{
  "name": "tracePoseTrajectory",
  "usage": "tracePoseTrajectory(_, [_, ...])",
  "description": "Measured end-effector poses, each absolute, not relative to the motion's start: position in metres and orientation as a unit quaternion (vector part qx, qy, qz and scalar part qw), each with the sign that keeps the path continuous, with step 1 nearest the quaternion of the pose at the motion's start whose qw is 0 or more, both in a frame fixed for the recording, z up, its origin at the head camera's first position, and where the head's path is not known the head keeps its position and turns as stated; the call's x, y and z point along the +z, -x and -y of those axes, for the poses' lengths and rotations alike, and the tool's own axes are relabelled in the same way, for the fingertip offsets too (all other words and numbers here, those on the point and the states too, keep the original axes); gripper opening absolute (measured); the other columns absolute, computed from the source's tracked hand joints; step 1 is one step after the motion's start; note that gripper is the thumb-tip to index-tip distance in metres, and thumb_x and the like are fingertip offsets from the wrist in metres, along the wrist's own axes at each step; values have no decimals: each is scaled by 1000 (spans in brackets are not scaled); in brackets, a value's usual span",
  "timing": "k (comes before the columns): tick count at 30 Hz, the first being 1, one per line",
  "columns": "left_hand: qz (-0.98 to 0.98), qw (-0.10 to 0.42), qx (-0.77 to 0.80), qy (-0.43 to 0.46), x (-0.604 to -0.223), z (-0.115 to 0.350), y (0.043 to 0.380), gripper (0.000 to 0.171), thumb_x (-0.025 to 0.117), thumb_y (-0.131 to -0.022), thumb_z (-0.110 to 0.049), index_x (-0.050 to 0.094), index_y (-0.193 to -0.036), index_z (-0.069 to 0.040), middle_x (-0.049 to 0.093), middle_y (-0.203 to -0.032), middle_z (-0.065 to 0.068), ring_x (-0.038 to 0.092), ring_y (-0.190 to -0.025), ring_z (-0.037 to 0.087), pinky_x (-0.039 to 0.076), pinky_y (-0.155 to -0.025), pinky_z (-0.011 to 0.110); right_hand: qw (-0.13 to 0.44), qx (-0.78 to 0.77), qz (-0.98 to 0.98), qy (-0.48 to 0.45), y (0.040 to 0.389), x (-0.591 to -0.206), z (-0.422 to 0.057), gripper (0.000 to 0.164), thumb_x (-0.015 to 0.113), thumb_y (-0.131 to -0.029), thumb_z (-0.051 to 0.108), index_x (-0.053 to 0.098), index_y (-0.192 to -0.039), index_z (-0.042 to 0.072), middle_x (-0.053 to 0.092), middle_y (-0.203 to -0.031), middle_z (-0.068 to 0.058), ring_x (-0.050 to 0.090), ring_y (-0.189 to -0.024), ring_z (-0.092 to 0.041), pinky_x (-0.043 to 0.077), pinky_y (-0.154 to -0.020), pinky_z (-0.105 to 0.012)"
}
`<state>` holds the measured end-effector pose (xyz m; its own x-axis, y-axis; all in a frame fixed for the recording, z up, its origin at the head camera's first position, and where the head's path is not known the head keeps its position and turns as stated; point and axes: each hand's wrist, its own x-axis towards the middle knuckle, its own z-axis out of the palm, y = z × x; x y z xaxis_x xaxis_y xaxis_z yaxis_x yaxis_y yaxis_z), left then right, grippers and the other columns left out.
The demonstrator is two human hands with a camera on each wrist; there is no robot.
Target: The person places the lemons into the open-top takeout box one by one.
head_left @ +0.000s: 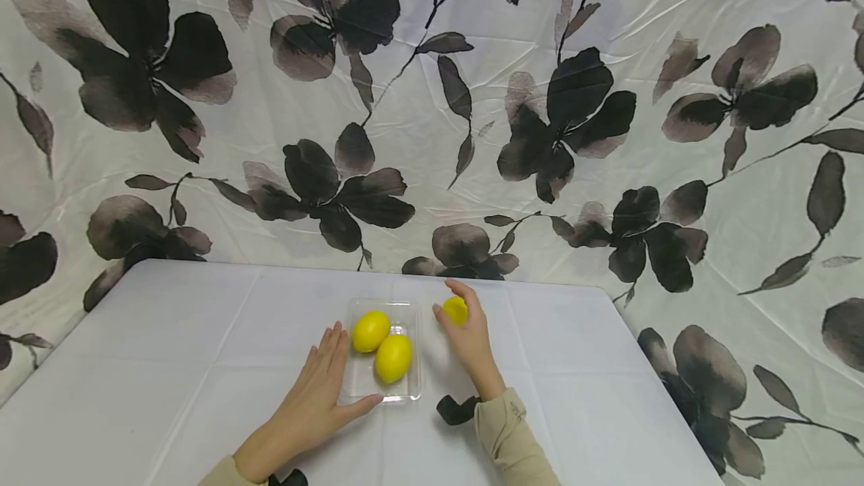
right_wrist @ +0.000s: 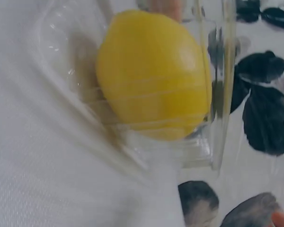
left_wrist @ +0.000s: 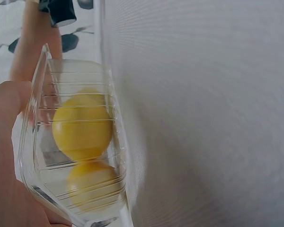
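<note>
A clear plastic container (head_left: 416,340) stands on the table with two yellow lemons, one lemon (head_left: 370,331) at its far left and another lemon (head_left: 394,358) nearer. My left hand (head_left: 313,388) lies along its left side, fingers straight, thumb stretched across the near edge. To the container's right, my right hand (head_left: 475,340) has its thumb and forefinger curved round a third lemon (head_left: 455,310), partly hidden by the hand. In the left wrist view, both lemons show through the ribbed wall (left_wrist: 116,142). The right wrist view shows one lemon (right_wrist: 154,75) behind clear plastic and just a fingertip (right_wrist: 280,220).
A white cloth (head_left: 169,366) covers the table, with light fold lines. Behind it hangs a curtain (head_left: 432,111) printed with dark flowers. Black wrist devices sit under each forearm, one device (head_left: 456,409) by the right sleeve and one device (head_left: 290,478) at the left wrist.
</note>
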<state>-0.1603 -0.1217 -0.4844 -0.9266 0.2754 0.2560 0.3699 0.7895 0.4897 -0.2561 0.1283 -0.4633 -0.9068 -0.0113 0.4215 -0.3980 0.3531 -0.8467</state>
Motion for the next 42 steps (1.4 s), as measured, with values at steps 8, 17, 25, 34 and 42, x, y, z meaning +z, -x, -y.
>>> tracePoseTrajectory(8, [940,91,-276,176,-482,120,159,113,63,-84,-68,20,-152,11,11,-161,28,11,-149,43,15,-118,61,160,618,770,-11,276,-489,-142,66,74,-88,17,43,-145,5,38,-152,-15,29,-142,-38,22,-118,-56])
tracePoseTrajectory(17, [942,79,-276,172,-483,120,161,114,61,-84,-71,19,-153,10,9,-162,27,9,-149,41,13,-119,60,106,607,787,11,282,-508,-147,79,78,-81,15,39,-149,10,38,-150,-17,41,-134,-34,33,-114,-51])
tracePoseTrajectory(25, [945,79,-268,169,-485,122,161,115,59,-84,-73,18,-153,10,8,-162,27,9,-149,41,13,-118,60,117,566,816,3,278,-509,-143,75,77,-82,20,41,-147,11,44,-146,-17,44,-131,-34,33,-113,-53])
tracePoseTrajectory(34, [942,88,-273,175,-483,122,160,113,62,-85,-69,20,-152,11,10,-162,27,10,-149,42,14,-118,60,136,543,829,2,274,-512,-140,71,78,-81,16,45,-144,12,48,-143,-15,48,-128,-32,36,-111,-53])
tracePoseTrajectory(42, [942,96,-268,177,-483,122,161,112,63,-84,-68,20,-152,11,12,-161,29,11,-149,43,15,-118,61,164,546,821,-2,273,-513,-140,68,82,-75,12,55,-136,12,55,-135,-12,53,-118,-29,43,-104,-49])
